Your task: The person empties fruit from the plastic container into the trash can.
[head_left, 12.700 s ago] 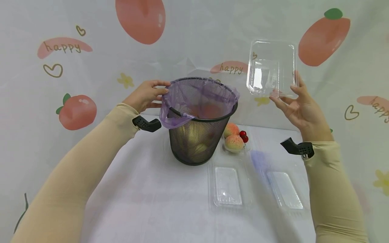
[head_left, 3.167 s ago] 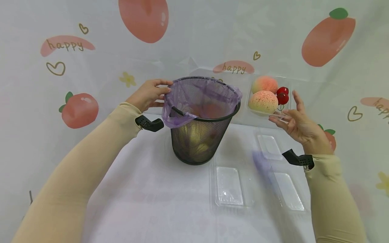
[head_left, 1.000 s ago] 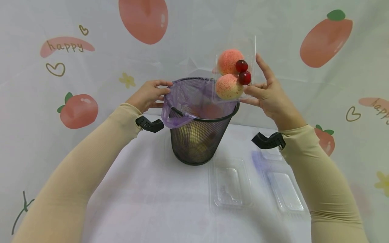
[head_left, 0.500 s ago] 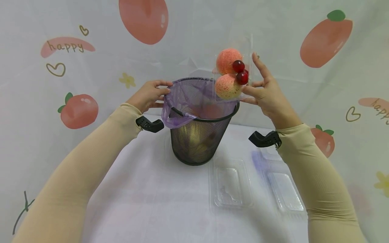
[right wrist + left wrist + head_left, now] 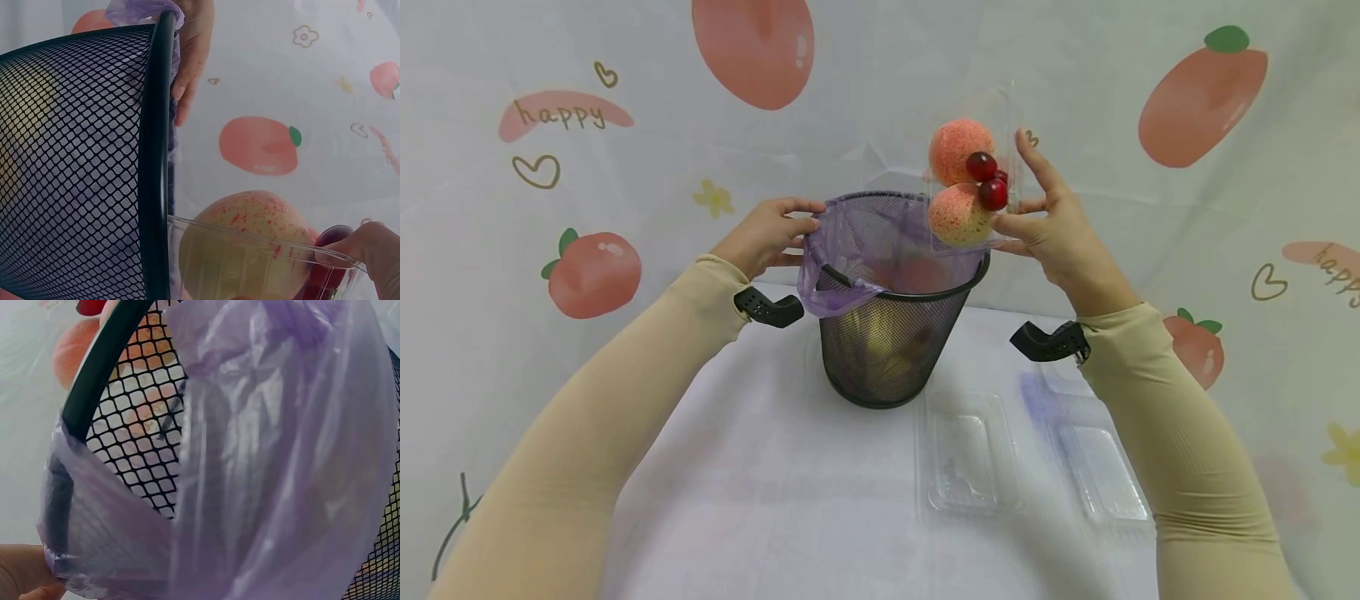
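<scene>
My left hand [image 5: 765, 236] holds the left rim of a black mesh wastebasket [image 5: 880, 358] lined with a purple plastic bag [image 5: 895, 225]. Yellow and reddish shapes show dimly inside. Pinched in my right hand [image 5: 1060, 225], a clear plastic box [image 5: 1012, 125] is tipped toward the opening, over the basket's right rim. Two peaches [image 5: 961, 150] and several red cherries [image 5: 993, 195] sit in it, the cherries on the side near my fingers. The right wrist view shows a peach [image 5: 250, 244] close to the rim [image 5: 156, 156], with my thumb [image 5: 381, 250] on the box's edge.
Clear plastic boxes lie on the white table: one box [image 5: 972, 454] in front of the basket, another box [image 5: 1108, 475] farther right, and one [image 5: 1063, 379] behind that, partly covered by my wrist. A patterned cloth [image 5: 662, 50] hangs behind.
Earlier my right hand held an empty box, since set down at right. It then lifted the fruit box and carried it left to the basket, tipping it more. My left hand stays put.
</scene>
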`<state>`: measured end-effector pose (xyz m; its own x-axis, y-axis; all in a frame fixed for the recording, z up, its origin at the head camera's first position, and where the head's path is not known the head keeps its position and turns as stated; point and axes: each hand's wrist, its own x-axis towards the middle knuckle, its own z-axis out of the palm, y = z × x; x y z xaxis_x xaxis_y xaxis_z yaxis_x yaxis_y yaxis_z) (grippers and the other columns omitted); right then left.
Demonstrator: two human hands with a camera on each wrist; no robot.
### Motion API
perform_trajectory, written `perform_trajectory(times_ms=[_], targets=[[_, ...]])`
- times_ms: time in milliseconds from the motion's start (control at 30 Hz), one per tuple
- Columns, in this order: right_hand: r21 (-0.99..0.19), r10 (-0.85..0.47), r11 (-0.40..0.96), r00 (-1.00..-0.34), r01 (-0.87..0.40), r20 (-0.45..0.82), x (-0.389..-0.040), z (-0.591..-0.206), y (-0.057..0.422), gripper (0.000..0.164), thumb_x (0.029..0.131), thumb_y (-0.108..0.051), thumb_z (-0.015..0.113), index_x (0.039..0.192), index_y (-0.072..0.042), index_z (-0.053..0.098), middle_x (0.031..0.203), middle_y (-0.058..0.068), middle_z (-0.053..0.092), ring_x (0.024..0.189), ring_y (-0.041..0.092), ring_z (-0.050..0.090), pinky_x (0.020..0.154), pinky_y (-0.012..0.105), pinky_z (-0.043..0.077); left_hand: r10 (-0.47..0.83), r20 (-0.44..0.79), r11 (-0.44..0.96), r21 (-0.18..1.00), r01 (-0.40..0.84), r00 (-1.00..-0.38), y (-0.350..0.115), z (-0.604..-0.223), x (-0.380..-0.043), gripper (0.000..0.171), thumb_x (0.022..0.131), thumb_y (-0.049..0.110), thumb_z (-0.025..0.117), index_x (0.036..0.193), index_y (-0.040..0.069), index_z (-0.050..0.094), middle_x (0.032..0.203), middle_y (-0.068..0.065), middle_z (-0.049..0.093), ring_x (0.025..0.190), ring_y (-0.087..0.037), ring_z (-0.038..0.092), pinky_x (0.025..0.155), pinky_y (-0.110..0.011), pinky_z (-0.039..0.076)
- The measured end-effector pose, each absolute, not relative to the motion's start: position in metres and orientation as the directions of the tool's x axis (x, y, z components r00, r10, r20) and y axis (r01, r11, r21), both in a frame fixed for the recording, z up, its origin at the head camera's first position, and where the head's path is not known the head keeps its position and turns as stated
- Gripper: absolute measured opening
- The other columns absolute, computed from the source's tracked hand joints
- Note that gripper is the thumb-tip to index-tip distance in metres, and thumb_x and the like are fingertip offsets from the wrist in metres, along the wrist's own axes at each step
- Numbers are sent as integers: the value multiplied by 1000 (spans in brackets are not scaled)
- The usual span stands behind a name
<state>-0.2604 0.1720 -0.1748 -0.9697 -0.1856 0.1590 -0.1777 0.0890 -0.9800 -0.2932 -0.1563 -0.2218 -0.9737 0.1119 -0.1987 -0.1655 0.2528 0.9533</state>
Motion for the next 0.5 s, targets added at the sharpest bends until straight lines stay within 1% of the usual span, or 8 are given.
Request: perform_trajectory(times_ms=[233, 500], targets=[[-978, -179, 115, -973, -171, 149, -261, -173, 172, 91, 87, 10, 62, 146, -52, 31, 111, 11, 33, 93, 19, 45, 71, 29, 59, 113, -199, 249, 954, -166, -974, -154, -221, -292, 40, 103, 18, 48, 142, 18, 47, 119, 3, 46, 102, -16, 52, 99, -38, 48], [-971, -171, 157, -973, -180, 153, -261, -173, 171, 90, 87, 10, 62, 145, -52, 32, 108, 11, 33, 87, 17, 47, 71, 27, 59, 105, -200, 256, 952, -168, -974, -155, -221, -293, 39, 103, 19, 48, 142, 18, 47, 115, 3, 47, 100, -16, 52, 97, -37, 49]])
